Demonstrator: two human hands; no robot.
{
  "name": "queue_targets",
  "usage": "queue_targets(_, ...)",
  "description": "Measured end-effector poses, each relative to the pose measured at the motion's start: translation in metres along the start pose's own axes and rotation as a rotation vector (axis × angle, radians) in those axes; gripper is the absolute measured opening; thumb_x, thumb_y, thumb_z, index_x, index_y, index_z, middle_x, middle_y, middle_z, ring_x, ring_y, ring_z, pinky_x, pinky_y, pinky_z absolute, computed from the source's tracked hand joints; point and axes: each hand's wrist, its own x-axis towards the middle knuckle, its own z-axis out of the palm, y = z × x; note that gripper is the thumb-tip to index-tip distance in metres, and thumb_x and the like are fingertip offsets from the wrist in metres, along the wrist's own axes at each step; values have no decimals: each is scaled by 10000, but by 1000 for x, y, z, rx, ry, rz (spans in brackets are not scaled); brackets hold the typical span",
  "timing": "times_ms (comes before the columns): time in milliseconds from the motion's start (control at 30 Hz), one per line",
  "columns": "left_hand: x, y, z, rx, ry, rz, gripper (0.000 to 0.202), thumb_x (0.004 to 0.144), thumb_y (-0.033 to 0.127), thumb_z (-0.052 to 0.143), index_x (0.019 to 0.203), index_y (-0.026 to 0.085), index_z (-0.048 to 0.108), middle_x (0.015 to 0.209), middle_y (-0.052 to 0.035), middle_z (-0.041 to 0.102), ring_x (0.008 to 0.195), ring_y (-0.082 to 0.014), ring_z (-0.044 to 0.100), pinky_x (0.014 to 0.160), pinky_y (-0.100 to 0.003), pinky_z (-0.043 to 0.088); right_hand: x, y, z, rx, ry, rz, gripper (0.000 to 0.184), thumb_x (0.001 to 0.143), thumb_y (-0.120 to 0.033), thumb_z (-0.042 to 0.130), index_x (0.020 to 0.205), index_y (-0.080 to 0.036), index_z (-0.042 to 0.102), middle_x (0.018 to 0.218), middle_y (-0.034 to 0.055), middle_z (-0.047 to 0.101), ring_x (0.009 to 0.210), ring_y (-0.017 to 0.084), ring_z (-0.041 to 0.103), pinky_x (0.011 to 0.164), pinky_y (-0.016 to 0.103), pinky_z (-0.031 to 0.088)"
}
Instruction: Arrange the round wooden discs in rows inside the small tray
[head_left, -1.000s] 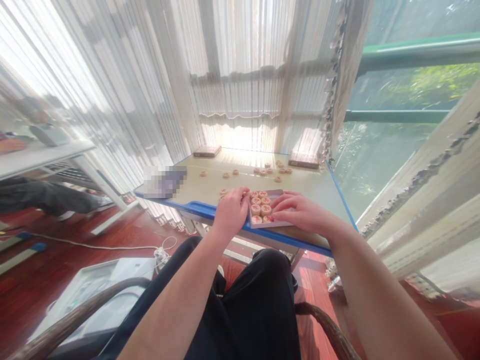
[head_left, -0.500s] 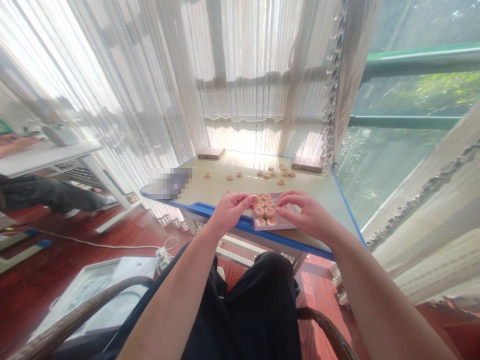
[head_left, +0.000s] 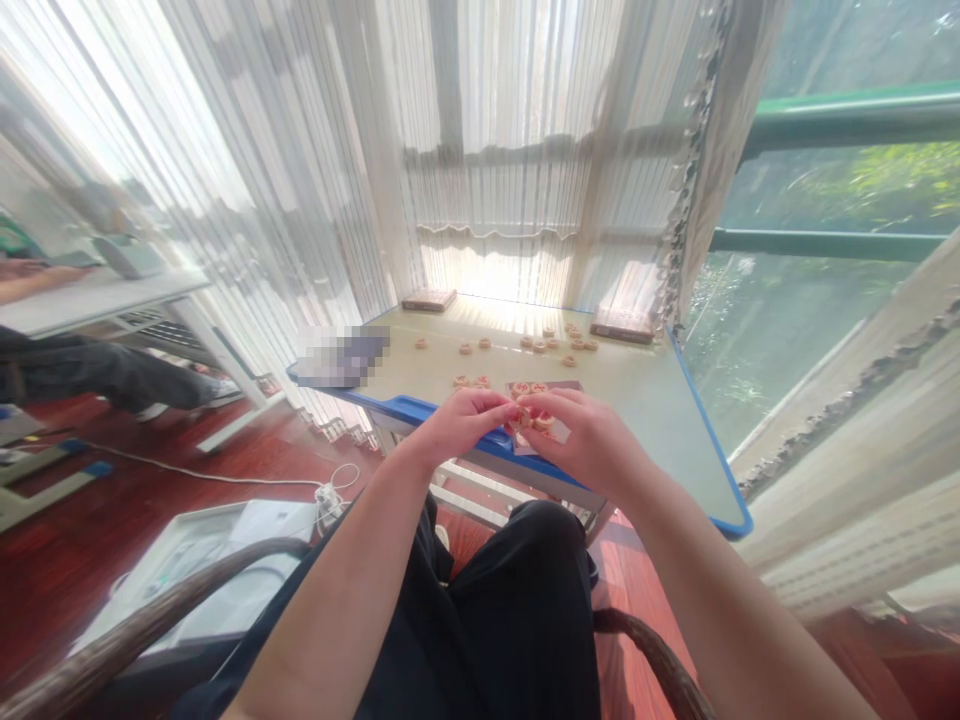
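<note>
My left hand (head_left: 471, 418) pinches a round wooden Chinese chess piece (head_left: 521, 416) at the near edge of the desk. From the other side, my right hand (head_left: 577, 430) closes thumb and fingers on that same piece, so the fingertips of both hands meet. Below them lies a shallow box (head_left: 568, 386) with red-marked chess pieces (head_left: 538, 389) in it, partly covered by my right hand. Just beyond my left hand, two more pieces (head_left: 472, 381) rest on the desk.
Loose pieces (head_left: 551, 344) lie scattered across the desk (head_left: 645, 400). Flat boxes stand at the back left (head_left: 429, 299) and back right (head_left: 622, 325). A blurred-out item (head_left: 341, 357) sits at the left edge. Another person's legs (head_left: 97, 385) show at a table on the left.
My right hand has moved left from over the box to meet my left hand at the piece. The view has shifted slightly.
</note>
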Motion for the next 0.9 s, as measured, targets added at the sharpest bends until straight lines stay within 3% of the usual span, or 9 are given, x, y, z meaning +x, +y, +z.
queue_targets(167,0,0,2,27,24,2,414,831,491,530,796,118,707,727,-50,661,683,-134,583,645,-234,454,0,-3,-3,-7,16,14,150,772,-282,593,897,-220,649,822,34,659,788,179,583,721,289,445)
queue_targets(400,2,-3,6,85,127,-3,438,853,491,475,855,129,721,606,-5,554,558,-87,466,537,-199,376,-4,3,-9,-134,-85,103,130,722,-336,606,719,-206,604,643,5,572,616,139,504,564,253,348)
queue_targets(633,1,-4,8,196,159,18,353,847,430,496,835,148,707,610,5,561,569,-86,482,540,-191,376,-3,2,-11,-96,-121,123,185,779,-324,559,658,-199,622,615,10,585,619,137,513,578,255,353)
queue_targets(900,0,-4,12,259,188,42,330,831,429,515,748,144,662,613,6,578,588,-99,511,565,-198,400,-5,8,-14,121,-118,57,209,740,-132,530,745,-220,719,733,17,684,720,153,582,663,259,426)
